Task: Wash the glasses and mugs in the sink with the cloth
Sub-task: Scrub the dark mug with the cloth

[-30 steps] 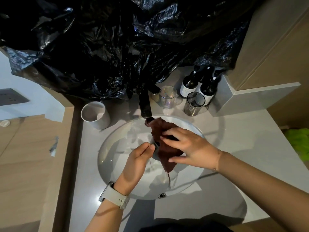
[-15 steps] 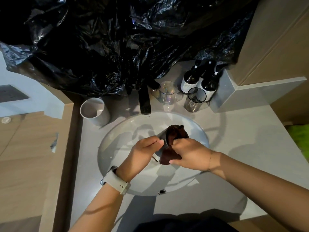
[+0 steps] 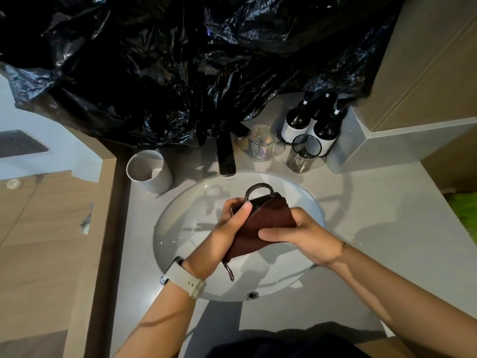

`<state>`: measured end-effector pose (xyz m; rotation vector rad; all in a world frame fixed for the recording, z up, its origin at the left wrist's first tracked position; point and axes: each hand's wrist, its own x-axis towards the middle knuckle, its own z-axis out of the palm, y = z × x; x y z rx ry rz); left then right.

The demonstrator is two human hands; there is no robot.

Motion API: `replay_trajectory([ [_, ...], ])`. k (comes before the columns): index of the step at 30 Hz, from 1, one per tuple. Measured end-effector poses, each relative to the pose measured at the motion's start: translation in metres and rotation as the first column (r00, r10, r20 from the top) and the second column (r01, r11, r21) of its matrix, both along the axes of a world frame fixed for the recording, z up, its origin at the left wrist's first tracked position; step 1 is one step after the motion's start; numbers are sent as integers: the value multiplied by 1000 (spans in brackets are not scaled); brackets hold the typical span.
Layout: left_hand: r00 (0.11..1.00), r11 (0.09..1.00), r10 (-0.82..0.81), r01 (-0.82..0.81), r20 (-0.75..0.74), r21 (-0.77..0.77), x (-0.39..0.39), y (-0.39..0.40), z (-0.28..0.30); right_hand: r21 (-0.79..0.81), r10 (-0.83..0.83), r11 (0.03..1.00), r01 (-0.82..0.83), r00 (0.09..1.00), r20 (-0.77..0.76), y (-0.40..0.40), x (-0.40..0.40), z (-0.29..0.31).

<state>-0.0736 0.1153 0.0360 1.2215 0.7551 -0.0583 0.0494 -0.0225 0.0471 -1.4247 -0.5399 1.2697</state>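
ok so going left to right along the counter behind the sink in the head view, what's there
white mug → black faucet → iridescent clear glass → smoked dark-rimmed glass, with the dark pump bottles just behind it

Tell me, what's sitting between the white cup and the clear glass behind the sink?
The black faucet stands between the white cup and the clear glass, its spout reaching over the sink rim. The head view shows it.

cloth (image 3: 265, 226): dark red-brown towelling, matt, napped
sink (image 3: 180, 228): white ceramic, glossy
countertop (image 3: 374, 215): grey, smooth, slight sheen
bag (image 3: 180, 60): black plastic film, crinkled, shiny
white cup (image 3: 149, 170): matt
glasses (image 3: 260, 143): clear glass, one iridescent, one smoky
tap (image 3: 226, 156): dark, glossy
watch strap (image 3: 188, 280): pale, matt
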Motion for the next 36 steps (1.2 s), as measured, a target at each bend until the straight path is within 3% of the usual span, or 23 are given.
replay_trajectory([
  [3,998,998,35,-33,-51,51,8,-2,-1,-24,4,1000,-3,998,55,-3,-5,-1],
  [6,996,975,59,-72,-70,-211,7,3,-3,-72,97,994,-86,980,173,-5,-7,6],
  [8,994,959,93,-106,-60,-264,4,0,-7,-106,139,987,-120,971,195,-5,-8,11],
  [10,994,975,102,-110,-49,-193,2,-8,-9,-143,171,979,-148,971,164,-4,-4,16],
  [13,996,994,71,-75,54,80,-4,-22,-2,-214,216,958,-191,972,97,-3,5,23],
  [16,984,954,2,-55,180,294,-11,-29,0,-224,181,960,-171,983,26,-5,4,25],
  [21,960,906,-128,12,249,423,-28,-27,-10,-172,-7,984,-50,950,-314,-6,-6,19],
  [25,958,945,-49,-47,283,322,-35,-38,-11,-144,-104,988,55,929,-355,-3,-16,20],
  [31,998,989,51,-55,37,135,-25,-33,4,-18,12,1000,-12,1000,14,-7,-33,14],
  [36,986,953,148,-163,-75,-257,-21,-24,3,-124,176,981,-151,959,221,-17,-41,4],
])
